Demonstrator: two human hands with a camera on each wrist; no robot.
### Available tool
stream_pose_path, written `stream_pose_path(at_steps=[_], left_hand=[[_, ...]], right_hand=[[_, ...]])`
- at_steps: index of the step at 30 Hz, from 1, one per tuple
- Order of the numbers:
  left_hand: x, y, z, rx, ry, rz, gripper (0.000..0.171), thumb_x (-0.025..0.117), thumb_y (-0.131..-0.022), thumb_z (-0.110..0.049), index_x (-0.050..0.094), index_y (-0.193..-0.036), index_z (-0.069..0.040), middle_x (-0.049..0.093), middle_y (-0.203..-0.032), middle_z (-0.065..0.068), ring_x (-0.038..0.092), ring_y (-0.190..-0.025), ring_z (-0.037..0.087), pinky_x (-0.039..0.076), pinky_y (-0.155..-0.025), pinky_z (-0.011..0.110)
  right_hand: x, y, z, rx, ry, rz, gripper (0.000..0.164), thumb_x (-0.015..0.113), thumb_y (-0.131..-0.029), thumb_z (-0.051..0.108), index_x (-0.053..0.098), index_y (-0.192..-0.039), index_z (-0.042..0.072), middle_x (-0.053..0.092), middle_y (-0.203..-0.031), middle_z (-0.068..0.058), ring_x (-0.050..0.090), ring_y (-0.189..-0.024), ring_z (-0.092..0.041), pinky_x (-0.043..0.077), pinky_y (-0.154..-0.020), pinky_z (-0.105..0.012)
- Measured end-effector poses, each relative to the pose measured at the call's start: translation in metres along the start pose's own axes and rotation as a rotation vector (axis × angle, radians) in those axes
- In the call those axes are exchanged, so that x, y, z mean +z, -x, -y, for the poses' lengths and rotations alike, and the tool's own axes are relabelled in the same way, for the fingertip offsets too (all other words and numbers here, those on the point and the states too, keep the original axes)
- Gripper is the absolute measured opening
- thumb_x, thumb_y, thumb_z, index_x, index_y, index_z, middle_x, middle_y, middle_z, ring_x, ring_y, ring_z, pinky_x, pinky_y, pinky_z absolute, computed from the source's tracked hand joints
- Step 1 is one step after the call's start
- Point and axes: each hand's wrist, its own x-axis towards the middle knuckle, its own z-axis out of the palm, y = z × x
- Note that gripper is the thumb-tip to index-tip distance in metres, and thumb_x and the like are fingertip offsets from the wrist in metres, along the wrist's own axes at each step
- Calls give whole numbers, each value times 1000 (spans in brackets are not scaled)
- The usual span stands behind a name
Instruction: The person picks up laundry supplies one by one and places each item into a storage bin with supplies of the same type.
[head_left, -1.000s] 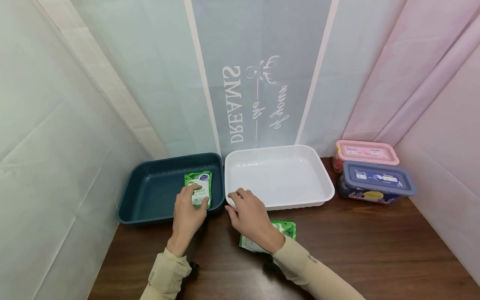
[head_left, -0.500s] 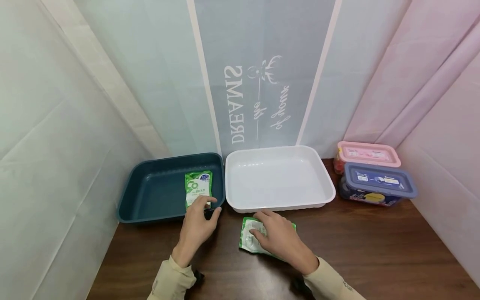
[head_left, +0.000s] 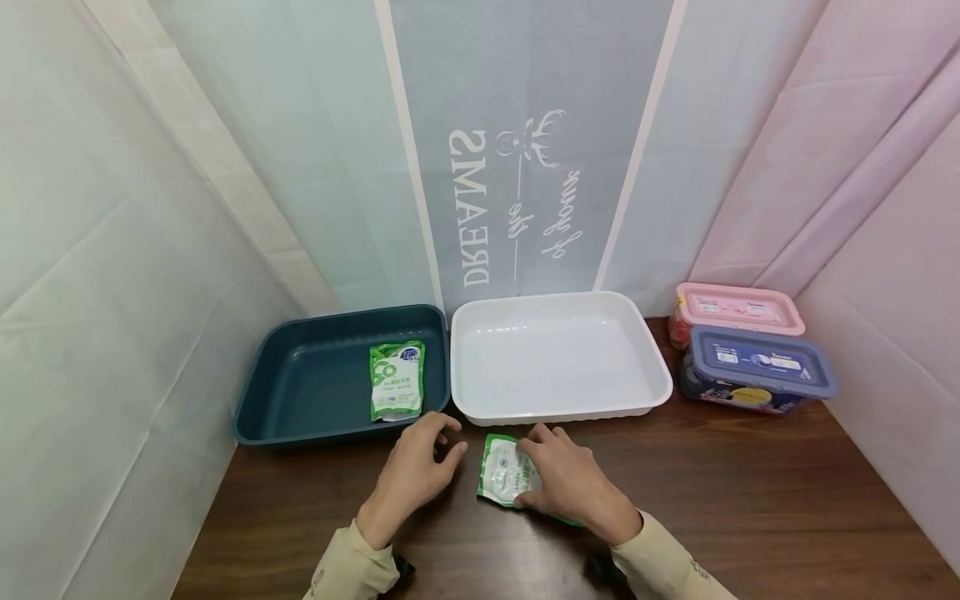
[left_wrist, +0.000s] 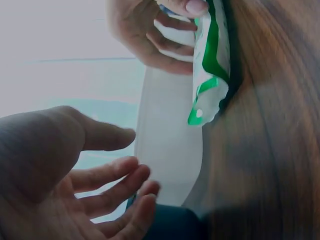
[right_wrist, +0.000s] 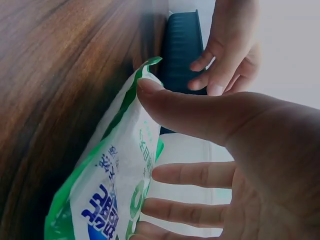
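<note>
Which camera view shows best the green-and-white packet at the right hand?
The right wrist view: the packet is close, with its large print visible, though one end is cut off. The head view shows it partly covered by the right hand; the left wrist view shows mainly its edge.

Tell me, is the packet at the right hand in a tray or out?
Out: the packet is in front of the white tray, outside it.

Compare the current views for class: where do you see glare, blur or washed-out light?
Head view: fairly crisp, with small highlights in the white tray; left wrist view: hazy and soft, upper left washed out; right wrist view: overexposed at upper right, though large lettering on the pouch is clear.
</note>
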Motion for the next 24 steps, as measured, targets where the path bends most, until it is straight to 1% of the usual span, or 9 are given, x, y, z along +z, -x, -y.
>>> stream_pose_path(at_steps=[3,5,8,10,13,16,19,21,24], left_hand=[[4,1,1,-13,14,80,26,77,-100,-19,72,-124,-10,71,-116,4,66,-99,19,56,-80,34],[7,1,2,-14,18,117,28,76,-101,-21,70,-127,-10,70,-121,4,66,-104,21,57,-84,37],[10,2,3,-5,22,162,33,75,-102,-22,68,-131,-10,69,-127,5,66,-112,23,58,-92,44],[12,2,3,6,13,189,36,74,-102,-23,67,-134,-9,68,-131,5,66,-120,25,56,-101,49],[13,3,1,20,-1,236,38,73,-103,-24,66,-137,-9,66,-136,6,63,-127,29,53,-107,53],[14,3,-1,26,-8,279,39,74,-102,-23,65,-138,-9,65,-139,7,60,-131,32,52,-109,55],[16,5,-2,19,-6,317,40,74,-102,-22,64,-138,-9,64,-142,10,57,-136,35,51,-110,58],[17,5,-2,16,-2,335,40,74,-102,-20,63,-139,-8,64,-143,11,56,-138,37,50,-110,59],[19,4,-1,23,7,349,38,73,-102,-15,63,-137,-7,65,-138,12,60,-133,34,53,-107,55]], right_hand=[[1,0,-1,-38,12,17,66,99,-75,39,72,-127,8,62,-121,-7,58,-104,-28,57,-70,-47],[2,0,-1,-73,22,32,65,98,-77,40,72,-128,9,62,-124,-7,59,-107,-29,58,-75,-46],[3,-1,0,-120,26,59,64,96,-79,41,71,-130,11,62,-128,-8,59,-110,-29,58,-81,-46],[5,-2,2,-141,29,68,64,95,-80,43,71,-130,12,62,-130,-8,60,-112,-29,59,-84,-47],[7,-3,3,-164,33,74,63,95,-81,43,71,-131,13,63,-131,-7,61,-115,-29,59,-89,-48],[8,-4,3,-194,31,66,62,95,-81,42,71,-131,13,64,-133,-8,63,-119,-31,59,-95,-50],[10,-4,3,-227,12,50,61,96,-80,37,71,-130,12,65,-136,-10,63,-125,-34,58,-100,-53],[11,-3,3,-237,1,40,60,96,-80,35,71,-129,11,65,-138,-11,63,-128,-36,58,-100,-55],[11,-3,3,-229,2,36,62,96,-80,36,70,-130,10,65,-139,-11,63,-128,-36,61,-94,-54]])
